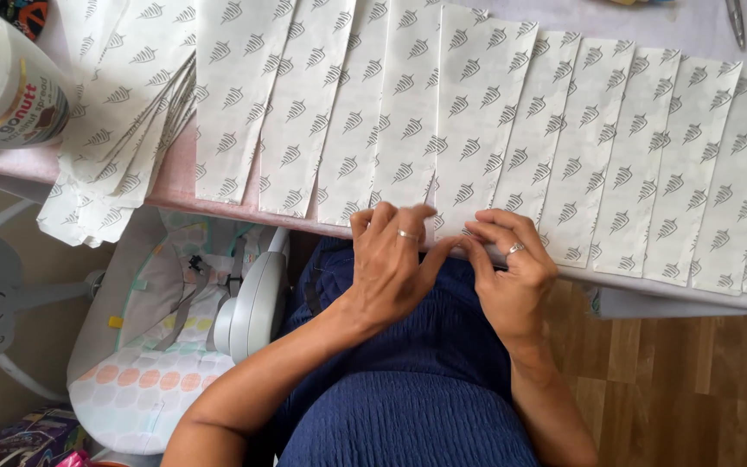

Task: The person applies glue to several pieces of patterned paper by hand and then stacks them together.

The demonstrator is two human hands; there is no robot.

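Several white paper bags printed with grey leaf marks lie in an overlapping row along the table edge [175,186]. My left hand [391,264] and my right hand [507,268] meet at the bottom edge of one bag [469,121] in the middle of the row. Fingertips of both hands pinch and press that bag's lower end against the table edge. Each hand wears a ring. A stack of the same bags [118,130] sits fanned at the left and hangs over the edge.
A white jar [2,82] stands at the far left of the table. Below the table on the left is a baby bouncer seat [175,337] with a patterned pad. A pen [737,22] lies at the top right. Wooden floor [676,380] shows at the right.
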